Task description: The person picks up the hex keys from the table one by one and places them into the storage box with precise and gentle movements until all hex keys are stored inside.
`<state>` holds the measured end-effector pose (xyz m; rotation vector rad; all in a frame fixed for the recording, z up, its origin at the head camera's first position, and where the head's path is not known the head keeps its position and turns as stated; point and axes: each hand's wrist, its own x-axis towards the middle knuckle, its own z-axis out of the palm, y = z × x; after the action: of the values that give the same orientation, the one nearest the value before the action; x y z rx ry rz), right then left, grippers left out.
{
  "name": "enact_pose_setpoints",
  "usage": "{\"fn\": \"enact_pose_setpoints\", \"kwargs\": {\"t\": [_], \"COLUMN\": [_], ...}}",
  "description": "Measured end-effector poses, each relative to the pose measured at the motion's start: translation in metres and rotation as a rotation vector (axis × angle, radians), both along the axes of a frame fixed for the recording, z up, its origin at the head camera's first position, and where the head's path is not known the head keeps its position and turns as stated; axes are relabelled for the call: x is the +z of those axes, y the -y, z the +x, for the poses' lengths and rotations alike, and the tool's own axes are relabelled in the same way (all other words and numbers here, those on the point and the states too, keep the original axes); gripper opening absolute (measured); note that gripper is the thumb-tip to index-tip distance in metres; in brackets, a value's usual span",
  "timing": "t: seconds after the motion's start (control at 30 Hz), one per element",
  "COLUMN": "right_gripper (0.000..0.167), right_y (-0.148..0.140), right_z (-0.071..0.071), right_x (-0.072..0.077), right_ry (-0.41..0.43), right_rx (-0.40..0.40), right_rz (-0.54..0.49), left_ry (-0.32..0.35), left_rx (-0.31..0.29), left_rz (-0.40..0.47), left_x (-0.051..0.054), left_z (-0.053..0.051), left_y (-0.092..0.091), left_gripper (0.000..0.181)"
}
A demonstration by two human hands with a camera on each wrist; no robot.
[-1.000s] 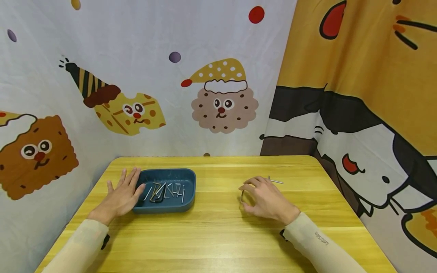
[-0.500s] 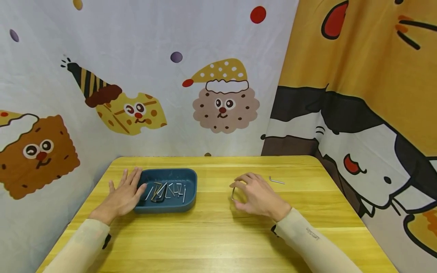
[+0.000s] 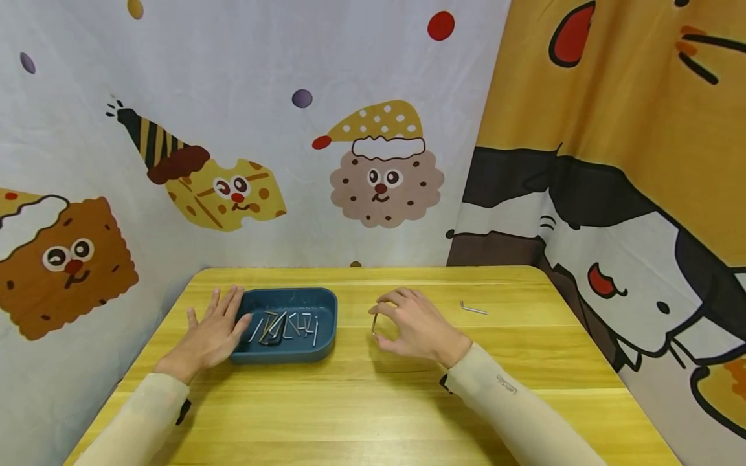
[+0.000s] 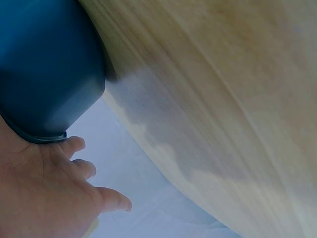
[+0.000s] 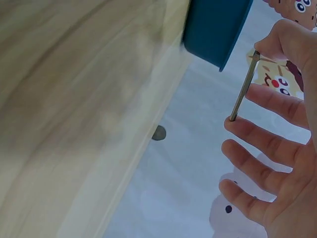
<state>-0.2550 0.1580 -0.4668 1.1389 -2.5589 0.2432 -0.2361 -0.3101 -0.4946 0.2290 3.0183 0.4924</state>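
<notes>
My right hand pinches a small metal hex key by its two ends, thumb at one end and a fingertip at the other. It hovers above the table to the right of a blue tray. Several hex keys, silver, brassy and dark, lie loose inside the tray. At the tray's left end rests my left hand, its fingers spread and fairly straight. The left wrist view shows that palm against the tray's rim. One silver hex key lies on the table, beyond the right hand.
The wooden table has rounded far corners. Behind it hangs a white curtain with cartoon prints, meeting a yellow patterned curtain on the right. Bare tabletop separates the tray from the right hand.
My right hand has moved left toward the tray, carrying the pinched hex key and uncovering more of the one on the table. The left hand stays on the tray's end.
</notes>
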Motion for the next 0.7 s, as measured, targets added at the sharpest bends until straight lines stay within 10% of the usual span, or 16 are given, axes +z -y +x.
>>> {"fn": "enact_pose_setpoints", "kwargs": {"t": [0.7], "right_gripper": [0.038], "right_y": [0.044], "right_z": [-0.016], "right_x": [0.01], "right_ry": [0.017], "right_rx": [0.056], "right_rz": [-0.035], "left_ry": [-0.003], "left_rx": [-0.007], "left_rz": [0.01], "left_x": [-0.001], "left_z": [0.001], "left_y": [0.0], "left_gripper": [0.088]}}
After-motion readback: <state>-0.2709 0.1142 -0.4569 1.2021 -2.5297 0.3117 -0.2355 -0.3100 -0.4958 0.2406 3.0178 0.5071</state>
